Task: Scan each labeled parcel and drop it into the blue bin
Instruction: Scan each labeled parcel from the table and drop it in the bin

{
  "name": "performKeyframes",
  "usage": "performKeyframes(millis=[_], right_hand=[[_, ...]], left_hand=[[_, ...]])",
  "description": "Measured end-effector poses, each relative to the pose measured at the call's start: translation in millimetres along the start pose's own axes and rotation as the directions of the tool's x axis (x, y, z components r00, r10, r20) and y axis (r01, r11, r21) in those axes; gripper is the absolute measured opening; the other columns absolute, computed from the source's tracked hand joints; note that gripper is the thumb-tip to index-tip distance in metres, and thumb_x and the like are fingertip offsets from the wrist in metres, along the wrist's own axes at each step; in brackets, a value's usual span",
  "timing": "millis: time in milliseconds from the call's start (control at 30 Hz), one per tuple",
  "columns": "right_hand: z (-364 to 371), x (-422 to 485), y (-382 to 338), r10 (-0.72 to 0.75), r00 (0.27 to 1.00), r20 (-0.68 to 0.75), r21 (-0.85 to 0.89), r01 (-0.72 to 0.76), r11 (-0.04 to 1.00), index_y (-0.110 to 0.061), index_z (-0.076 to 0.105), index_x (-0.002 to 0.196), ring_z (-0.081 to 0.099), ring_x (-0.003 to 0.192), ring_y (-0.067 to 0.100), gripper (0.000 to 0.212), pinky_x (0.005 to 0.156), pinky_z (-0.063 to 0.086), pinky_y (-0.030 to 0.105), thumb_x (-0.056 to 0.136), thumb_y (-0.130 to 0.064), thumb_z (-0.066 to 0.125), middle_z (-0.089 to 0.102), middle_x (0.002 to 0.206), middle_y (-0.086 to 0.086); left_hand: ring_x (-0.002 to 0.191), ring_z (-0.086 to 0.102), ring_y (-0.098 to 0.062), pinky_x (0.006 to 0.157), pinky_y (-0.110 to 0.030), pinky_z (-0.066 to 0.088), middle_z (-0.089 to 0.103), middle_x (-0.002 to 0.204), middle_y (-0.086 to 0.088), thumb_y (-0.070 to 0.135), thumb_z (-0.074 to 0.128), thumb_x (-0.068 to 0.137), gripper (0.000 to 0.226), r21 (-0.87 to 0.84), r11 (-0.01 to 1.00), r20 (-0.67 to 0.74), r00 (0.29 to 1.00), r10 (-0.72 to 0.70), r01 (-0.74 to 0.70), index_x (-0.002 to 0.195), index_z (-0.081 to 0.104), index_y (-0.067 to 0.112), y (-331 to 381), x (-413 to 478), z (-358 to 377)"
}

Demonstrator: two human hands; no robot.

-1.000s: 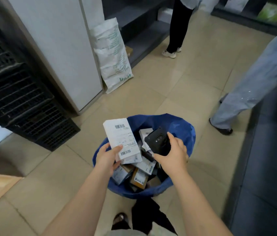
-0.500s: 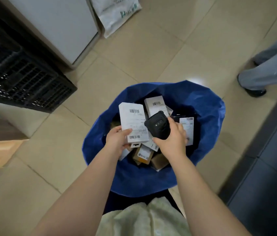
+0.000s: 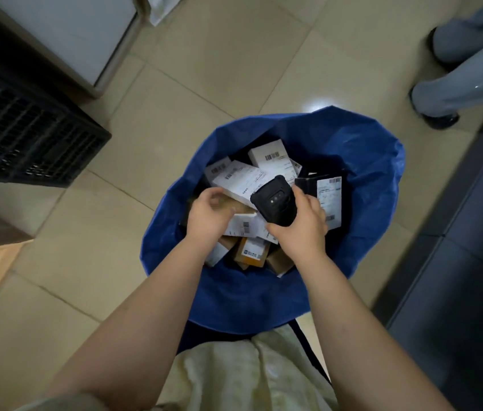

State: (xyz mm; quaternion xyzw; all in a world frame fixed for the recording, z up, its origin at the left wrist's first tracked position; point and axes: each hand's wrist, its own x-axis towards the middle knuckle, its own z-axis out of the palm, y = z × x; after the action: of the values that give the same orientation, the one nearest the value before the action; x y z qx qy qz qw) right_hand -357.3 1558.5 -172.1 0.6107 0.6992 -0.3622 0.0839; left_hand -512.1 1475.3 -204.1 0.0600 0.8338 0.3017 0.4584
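wear: pale cream, crinkled top [image 3: 234, 378] at 6 o'clock | arms: left forearm [image 3: 133, 315] from 7 o'clock, right forearm [image 3: 350, 315] from 5 o'clock, both uncovered | left hand [image 3: 209, 221], right hand [image 3: 299, 232]: bare

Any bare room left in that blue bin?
The bin has bare lining along its near wall, below the brown boxes, and its right, past the black parcel. The middle, under left hand and right hand, is piled with parcels.

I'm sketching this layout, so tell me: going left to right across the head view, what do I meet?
Black crate → left hand → scanner → black parcel → another person's shoe.
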Motion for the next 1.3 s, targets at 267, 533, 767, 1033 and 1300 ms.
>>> performKeyframes(millis=[267,533,767,1033,1300], right_hand=[[-54,-51,-62,-0.129,0.991,-0.023,-0.121,0.125,0.985,-0.032,0.029,0.151,0.035,0.130,0.026,0.091,0.108,0.029,0.044,0.075,-0.035,0.078,0.036,0.144,-0.001],[-142,-93,-114,-0.354,0.929,-0.104,-0.201,0.329,0.923,-0.035,0.031,0.149,0.036,0.128,0.027,0.088,0.106,0.031,0.046,0.074,-0.037,0.075,0.040,0.140,0.000],[-203,-142,-153,-0.668,0.740,-0.079,-0.187,0.647,0.739,-0.036,0.027,0.151,0.035,0.128,0.025,0.089,0.104,0.030,0.045,0.076,-0.033,0.076,0.039,0.140,-0.002],[-191,-208,-170,-0.906,0.414,0.090,-0.209,0.897,0.390,-0.034,0.029,0.152,0.035,0.128,0.024,0.085,0.106,0.027,0.043,0.078,-0.032,0.071,0.039,0.138,-0.003],[-117,-329,-173,-0.937,0.017,0.349,0.038,0.999,0.032,-0.035,0.033,0.151,0.037,0.126,0.021,0.091,0.109,0.030,0.042,0.073,-0.035,0.080,0.042,0.136,-0.005]], left_hand=[[0.124,0.043,-0.027,0.101,-0.042,0.037,0.050,0.135,0.001,0.026,0.058,0.089,0.052,0.673,0.620,0.074,0.871,0.486,-0.403,0.140,0.049,0.030,47,-66,-60],[0.125,0.042,-0.026,0.102,-0.039,0.030,0.053,0.134,0.000,0.034,0.062,0.086,0.048,0.686,0.627,-0.183,0.746,0.640,-0.369,0.134,0.056,0.032,107,-145,-110],[0.123,0.044,-0.029,0.101,-0.044,0.036,0.058,0.127,0.001,0.039,0.070,0.077,0.054,0.558,0.785,-0.574,0.559,0.598,-0.267,0.130,0.060,0.031,120,-225,-155],[0.127,0.041,-0.029,0.103,-0.043,0.035,0.054,0.134,0.001,0.043,0.071,0.080,0.061,0.313,0.949,-0.871,0.391,0.298,-0.025,0.137,0.053,0.035,42,-322,-169],[0.131,0.036,-0.027,0.104,-0.046,0.033,0.052,0.135,0.003,0.041,0.070,0.078,0.063,-0.093,0.978,-0.979,0.161,-0.124,0.185,0.138,0.051,0.037,-98,-455,-151]])
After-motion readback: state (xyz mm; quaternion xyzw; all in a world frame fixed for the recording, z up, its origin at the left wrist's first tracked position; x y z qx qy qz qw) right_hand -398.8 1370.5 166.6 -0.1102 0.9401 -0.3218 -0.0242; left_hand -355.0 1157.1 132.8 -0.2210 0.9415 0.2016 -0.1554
